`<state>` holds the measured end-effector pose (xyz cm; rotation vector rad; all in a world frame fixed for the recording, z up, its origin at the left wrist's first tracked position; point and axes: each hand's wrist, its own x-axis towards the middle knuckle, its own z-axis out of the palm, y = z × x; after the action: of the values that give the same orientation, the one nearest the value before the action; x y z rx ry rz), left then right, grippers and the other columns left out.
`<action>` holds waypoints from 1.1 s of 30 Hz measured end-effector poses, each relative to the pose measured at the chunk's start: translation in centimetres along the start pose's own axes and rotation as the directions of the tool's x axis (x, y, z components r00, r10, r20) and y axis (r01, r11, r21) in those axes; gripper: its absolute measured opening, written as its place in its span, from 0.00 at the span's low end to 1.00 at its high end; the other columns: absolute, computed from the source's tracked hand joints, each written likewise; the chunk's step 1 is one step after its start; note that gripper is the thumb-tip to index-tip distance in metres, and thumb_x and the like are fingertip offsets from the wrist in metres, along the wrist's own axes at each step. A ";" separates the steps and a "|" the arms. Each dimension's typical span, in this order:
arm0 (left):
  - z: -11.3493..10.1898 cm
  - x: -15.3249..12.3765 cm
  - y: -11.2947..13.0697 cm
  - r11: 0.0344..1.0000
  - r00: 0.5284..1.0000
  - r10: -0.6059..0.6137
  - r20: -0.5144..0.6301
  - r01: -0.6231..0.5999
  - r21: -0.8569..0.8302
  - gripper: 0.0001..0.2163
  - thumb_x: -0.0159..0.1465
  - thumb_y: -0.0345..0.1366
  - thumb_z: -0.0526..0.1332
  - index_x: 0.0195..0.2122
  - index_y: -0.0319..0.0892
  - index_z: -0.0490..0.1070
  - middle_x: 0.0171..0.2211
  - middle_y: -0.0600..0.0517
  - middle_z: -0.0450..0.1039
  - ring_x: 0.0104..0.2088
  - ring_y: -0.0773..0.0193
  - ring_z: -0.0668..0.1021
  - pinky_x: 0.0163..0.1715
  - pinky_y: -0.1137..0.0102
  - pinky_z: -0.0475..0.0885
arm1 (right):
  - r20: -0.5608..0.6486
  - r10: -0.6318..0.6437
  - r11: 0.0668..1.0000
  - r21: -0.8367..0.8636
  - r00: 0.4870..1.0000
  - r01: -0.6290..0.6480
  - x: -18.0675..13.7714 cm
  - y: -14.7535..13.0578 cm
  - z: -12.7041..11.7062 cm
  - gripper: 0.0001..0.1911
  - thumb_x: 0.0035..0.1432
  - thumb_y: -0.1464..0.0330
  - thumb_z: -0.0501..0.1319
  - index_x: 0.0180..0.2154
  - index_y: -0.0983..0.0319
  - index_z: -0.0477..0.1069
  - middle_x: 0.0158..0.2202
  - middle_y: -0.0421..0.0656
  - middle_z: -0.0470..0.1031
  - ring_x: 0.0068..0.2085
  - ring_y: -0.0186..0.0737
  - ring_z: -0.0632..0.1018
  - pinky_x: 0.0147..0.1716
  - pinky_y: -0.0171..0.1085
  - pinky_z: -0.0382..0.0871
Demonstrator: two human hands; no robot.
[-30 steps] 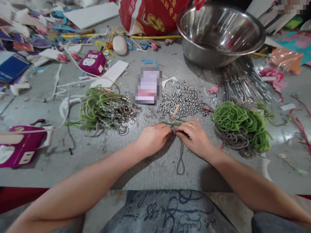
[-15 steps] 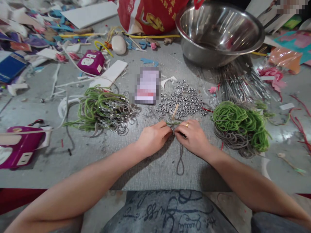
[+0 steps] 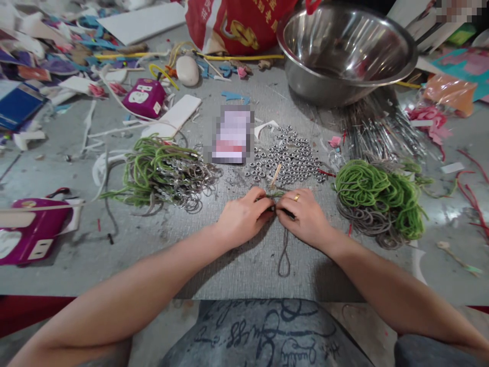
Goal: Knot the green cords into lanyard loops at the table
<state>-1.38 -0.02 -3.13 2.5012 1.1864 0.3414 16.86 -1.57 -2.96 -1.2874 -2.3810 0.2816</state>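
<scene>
My left hand point(image 3: 246, 215) and my right hand point(image 3: 301, 213) meet over the middle of the table, fingertips almost touching. Both are closed in a pinch on a thin cord point(image 3: 283, 260), whose grey loop hangs toward me; a green stretch of it shows behind the fingers. The exact spot they pinch is hidden. Just beyond lie a small wooden stick point(image 3: 275, 175) and a spread of silver metal rings point(image 3: 301, 158). To the left rests a bundle of green and grey cords with metal parts point(image 3: 164, 173); to the right, a pile of green and grey cords point(image 3: 376, 199).
A phone point(image 3: 232, 135) lies beyond my hands. Farther back stand a steel bowl point(image 3: 344, 92) and a red bag point(image 3: 240, 25). Thin metal strips point(image 3: 376, 127) lie under the bowl's front. Purple power sockets point(image 3: 144, 97) and scraps crowd the left side.
My left hand has shifted slightly to the right, closer to my right hand. The cord loop hangs in the same place, and the piles have not moved.
</scene>
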 end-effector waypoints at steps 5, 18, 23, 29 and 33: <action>0.0 0.1 0.0 1.000 1.000 -0.008 -0.007 0.008 -0.005 0.10 0.63 0.38 0.54 0.39 0.41 0.72 0.40 0.48 0.70 0.34 0.62 0.76 0.28 0.69 0.73 | -0.077 0.007 0.999 0.049 0.997 -0.003 -0.3 0.3 -0.5 0.07 0.56 0.72 0.55 0.27 0.61 0.68 0.28 0.42 0.75 0.33 0.38 0.74 0.36 0.38 0.61; 0.0 -0.1 0.0 1.000 1.000 -0.015 -0.014 0.015 0.004 0.10 0.63 0.38 0.55 0.40 0.41 0.72 0.42 0.48 0.69 0.33 0.65 0.76 0.26 0.72 0.72 | -0.012 0.039 0.996 -0.074 0.999 -0.040 -0.5 1.5 -3.2 0.06 0.53 0.73 0.55 0.26 0.61 0.68 0.30 0.44 0.74 0.33 0.40 0.74 0.35 0.39 0.64; 0.0 0.0 0.0 1.000 1.000 -0.021 0.002 0.021 0.015 0.10 0.63 0.38 0.55 0.39 0.40 0.71 0.43 0.47 0.68 0.33 0.66 0.76 0.26 0.73 0.71 | 0.031 0.183 0.957 -0.234 0.983 -0.171 -0.8 2.1 -4.4 0.07 0.52 0.74 0.54 0.24 0.61 0.67 0.28 0.43 0.72 0.30 0.39 0.72 0.32 0.38 0.62; -0.2 -0.1 0.0 1.000 1.000 -0.019 0.010 0.019 -0.007 0.10 0.62 0.38 0.55 0.39 0.40 0.71 0.43 0.47 0.68 0.34 0.64 0.76 0.27 0.72 0.72 | 0.030 0.345 0.829 -0.478 0.938 -0.290 -1.2 2.8 -5.5 0.07 0.50 0.74 0.54 0.22 0.61 0.66 0.26 0.43 0.70 0.27 0.39 0.70 0.28 0.38 0.58; -0.2 -0.1 0.0 1.000 1.000 -0.024 0.006 0.024 -0.003 0.09 0.62 0.38 0.55 0.39 0.40 0.71 0.43 0.47 0.67 0.33 0.66 0.76 0.27 0.72 0.72 | 0.000 0.362 0.781 -0.547 0.932 -0.303 -1.4 3.1 -5.7 0.08 0.51 0.74 0.53 0.22 0.61 0.66 0.24 0.44 0.69 0.26 0.40 0.69 0.27 0.39 0.56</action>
<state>-1.48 -0.07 -2.96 2.4815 1.2117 0.3290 22.43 -1.15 0.63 -2.0057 -2.3931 -0.2614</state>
